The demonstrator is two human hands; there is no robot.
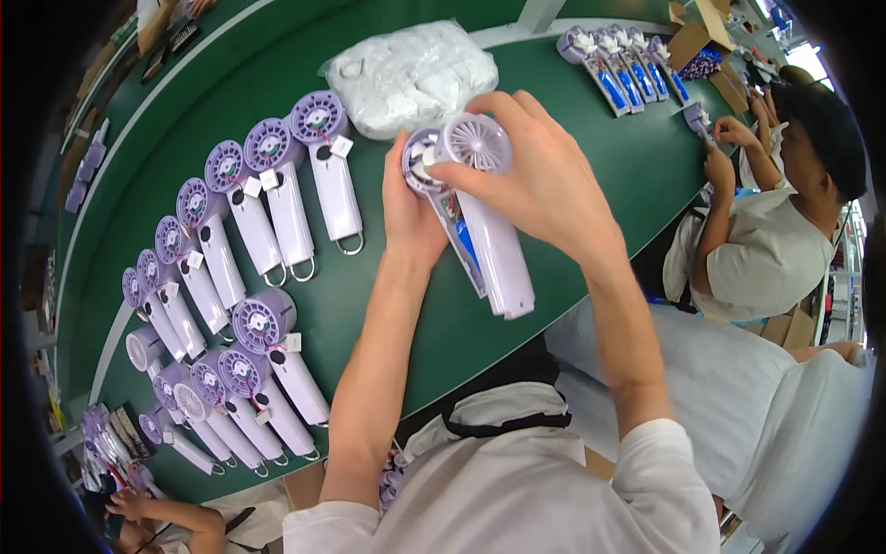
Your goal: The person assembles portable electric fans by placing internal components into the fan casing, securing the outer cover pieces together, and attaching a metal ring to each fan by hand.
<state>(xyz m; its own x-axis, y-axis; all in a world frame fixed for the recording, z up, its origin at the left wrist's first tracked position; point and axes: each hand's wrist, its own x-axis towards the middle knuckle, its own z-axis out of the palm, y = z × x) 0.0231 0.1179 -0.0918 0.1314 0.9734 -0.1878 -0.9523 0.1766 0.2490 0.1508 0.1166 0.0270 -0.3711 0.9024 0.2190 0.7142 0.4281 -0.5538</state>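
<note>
Above the green table, my left hand (412, 222) is wrapped round the lilac head of an open handheld fan half (460, 242). A blue part and wiring show inside its handle. My right hand (551, 180) grips a matching fan shell (498, 249) with a round spoked grille, its thumb reaching toward the open head. This shell overlaps the open half, slightly offset to its right, so both handles slant down side by side. Whether the two halves touch along their length, I cannot tell. My left fingertips are partly hidden behind the fan head.
Two rows of lilac handheld fans (293, 217) with tags and wire loops lie at left. A clear plastic bag of white parts (415, 78) sits beyond my hands. Several open fan halves (623, 69) lie far right, near cardboard boxes (706, 32). Co-workers sit at right and lower left.
</note>
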